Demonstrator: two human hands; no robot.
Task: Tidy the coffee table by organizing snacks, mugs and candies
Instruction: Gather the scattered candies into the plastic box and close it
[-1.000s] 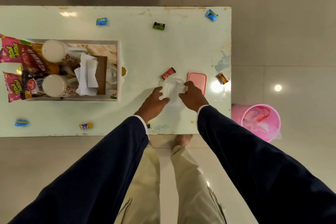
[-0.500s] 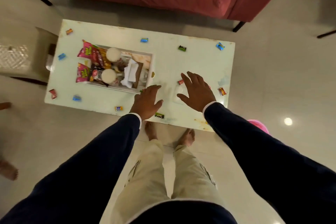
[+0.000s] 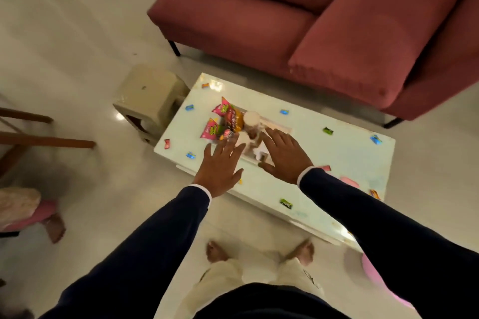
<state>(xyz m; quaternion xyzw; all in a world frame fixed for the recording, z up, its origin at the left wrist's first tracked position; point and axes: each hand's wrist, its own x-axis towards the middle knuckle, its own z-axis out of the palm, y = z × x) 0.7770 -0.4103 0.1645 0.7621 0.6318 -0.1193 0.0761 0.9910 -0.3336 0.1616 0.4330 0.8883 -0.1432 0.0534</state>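
Observation:
A white coffee table (image 3: 344, 155) stands in front of me. On it sits a white tray (image 3: 281, 127) with pink snack bags (image 3: 217, 109), a dark red snack bag (image 3: 234, 120) and white mugs (image 3: 252, 118). Wrapped candies lie scattered: blue ones (image 3: 284, 111), green ones (image 3: 328, 131), a red one (image 3: 167, 143). My left hand (image 3: 220, 166) hovers with fingers spread over the tray's near left corner. My right hand (image 3: 283, 155) is spread above the tray's right half, holding nothing. A pink lid (image 3: 350, 182) peeks out behind my right sleeve.
A red sofa (image 3: 324, 21) runs behind the table. A beige stool (image 3: 150, 96) stands at the table's left end. Wooden chair legs (image 3: 39, 137) are at the far left. A pink bin (image 3: 375, 277) is partly hidden by my right arm.
The view has pulled back and tilted up, so the sofa and floor now show. Both hands left the clear container and moved left, over the tray, fingers spread.

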